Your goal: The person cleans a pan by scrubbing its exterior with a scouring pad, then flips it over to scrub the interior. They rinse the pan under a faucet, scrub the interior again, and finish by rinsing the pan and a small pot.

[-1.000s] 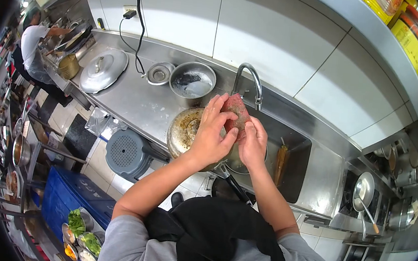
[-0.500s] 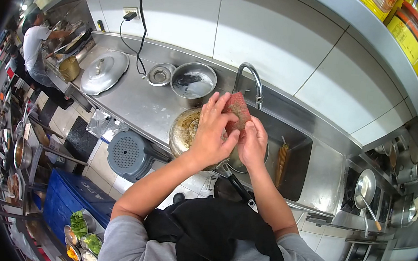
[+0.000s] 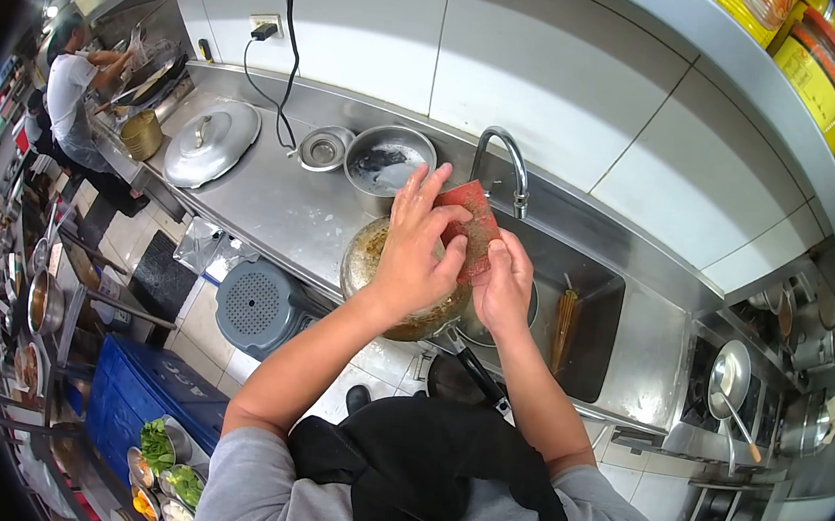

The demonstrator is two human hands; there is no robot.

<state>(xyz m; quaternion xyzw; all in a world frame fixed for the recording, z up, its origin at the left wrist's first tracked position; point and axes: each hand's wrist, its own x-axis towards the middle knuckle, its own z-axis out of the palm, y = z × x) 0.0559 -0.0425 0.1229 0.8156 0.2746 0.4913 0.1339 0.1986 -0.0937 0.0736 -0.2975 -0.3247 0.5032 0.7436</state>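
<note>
Between the two hands is one red pad, held up above a pan. The right hand grips its side with the thumb in front; the fingers behind are hidden. This seems to keep the pad steady and its front easy to see. The left hand has its thumb and first finger bent onto the front, and the other fingers point up. I cannot tell if it pinches the pad or just presses it.

That one stained pan is by the sink, with its handle toward the body, perhaps for easy grabbing. One pot partly shows in the sink. One bundle of sticks is off to the side, maybe to leave room. One tap bends over.

Left of the tap is one bowl with cloudy water and something dark, likely kept close for reach. Beyond it, what look like two small bowls are stacked, maybe to save room. One big lid lies handle up. Farther out are one stool, about five food bowls, and one person at a wok.
</note>
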